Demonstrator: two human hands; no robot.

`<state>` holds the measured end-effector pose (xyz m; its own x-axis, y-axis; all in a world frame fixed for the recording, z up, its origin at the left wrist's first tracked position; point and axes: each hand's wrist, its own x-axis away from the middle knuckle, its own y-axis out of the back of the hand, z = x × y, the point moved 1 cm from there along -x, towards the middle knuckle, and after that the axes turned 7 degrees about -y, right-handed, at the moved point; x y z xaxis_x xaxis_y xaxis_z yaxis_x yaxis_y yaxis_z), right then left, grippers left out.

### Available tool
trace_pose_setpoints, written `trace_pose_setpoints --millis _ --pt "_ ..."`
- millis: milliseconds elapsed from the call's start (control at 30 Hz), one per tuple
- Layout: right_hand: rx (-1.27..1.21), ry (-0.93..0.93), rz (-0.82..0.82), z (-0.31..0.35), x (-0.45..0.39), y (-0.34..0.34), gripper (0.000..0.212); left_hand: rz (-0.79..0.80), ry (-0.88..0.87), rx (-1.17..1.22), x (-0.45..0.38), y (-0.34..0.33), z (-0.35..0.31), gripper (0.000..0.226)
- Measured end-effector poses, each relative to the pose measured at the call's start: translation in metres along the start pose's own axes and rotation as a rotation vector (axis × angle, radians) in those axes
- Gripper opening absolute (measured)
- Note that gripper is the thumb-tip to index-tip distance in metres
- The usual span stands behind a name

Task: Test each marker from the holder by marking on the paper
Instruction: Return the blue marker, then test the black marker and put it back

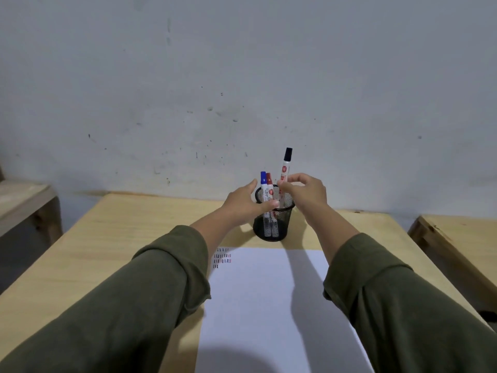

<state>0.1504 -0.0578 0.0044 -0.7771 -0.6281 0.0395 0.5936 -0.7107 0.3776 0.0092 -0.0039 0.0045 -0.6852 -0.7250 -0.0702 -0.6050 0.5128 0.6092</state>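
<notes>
A black mesh holder [272,224] stands on the wooden table beyond the white paper [269,305]. A blue-capped marker [263,181] and a red-capped marker [269,183] stand inside it. My left hand [246,201] wraps the holder's left side near the rim. My right hand [304,193] pinches a black-capped marker [286,164], upright, its lower end still at the holder's mouth. Short black, blue and red strokes [222,258] sit in rows at the paper's far left corner.
The wooden table [113,251] ends at a grey wall close behind the holder. Another wooden bench [457,246] stands to the right, and a third piece of wooden furniture [24,203] to the left.
</notes>
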Motion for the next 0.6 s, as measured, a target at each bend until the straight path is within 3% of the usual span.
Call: trace_pose_setpoints --millis 167,433,600 --pt "0.141 0.046 -0.001 -0.004 0.0018 -0.0002 0.022 -0.017 -0.04 0.032 -0.0011 -0.0064 0.0063 0.072" --pt "0.395 0.077 0.002 -0.0059 -0.0023 -0.0018 0.03 -0.026 -0.032 0.042 -0.0024 -0.007 0.0091 0.08" --pt "0.456 0.073 -0.009 -0.009 -0.0043 -0.0046 0.022 -0.024 -0.037 0.031 -0.0031 -0.0079 0.008 0.078"
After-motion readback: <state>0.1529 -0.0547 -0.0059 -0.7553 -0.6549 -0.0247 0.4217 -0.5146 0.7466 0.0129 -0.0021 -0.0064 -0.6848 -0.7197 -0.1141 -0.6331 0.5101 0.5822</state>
